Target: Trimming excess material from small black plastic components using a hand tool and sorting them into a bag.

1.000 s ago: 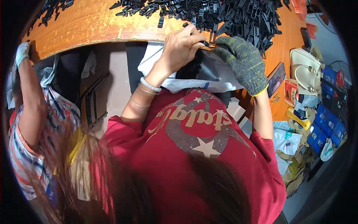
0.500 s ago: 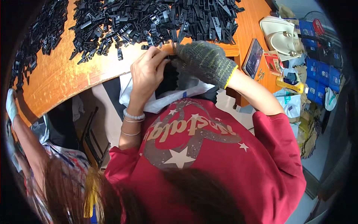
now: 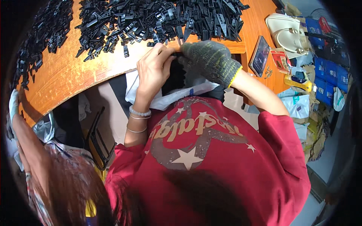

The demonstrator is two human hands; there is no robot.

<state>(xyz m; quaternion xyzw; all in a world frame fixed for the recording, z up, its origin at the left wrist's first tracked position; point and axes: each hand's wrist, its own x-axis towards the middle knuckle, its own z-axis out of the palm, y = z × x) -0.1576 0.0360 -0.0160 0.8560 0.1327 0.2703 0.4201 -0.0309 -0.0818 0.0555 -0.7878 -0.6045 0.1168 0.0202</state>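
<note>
My left hand, bare and with bracelets at the wrist, is closed in a pinch at the table's front edge. Between its fingertips is a small black plastic part, mostly hidden. My right hand wears a dark knitted glove with a yellow cuff. Its fingers are curled in beside that part, almost touching the left fingertips. A thin narrow strip shows just above the gloved fingers; its kind is unclear. Past both hands spreads a heap of black plastic parts. Below them lies a white plastic bag with black pieces.
The wooden table holds another black heap at left. On the right sit a phone, a red box, a cream handbag and a yellow bottle. A co-worker's gloved hand rests at the left edge.
The whole view has shifted slightly, so things sit a little to the right. Both hands stay together at the table edge, around the small black part.
</note>
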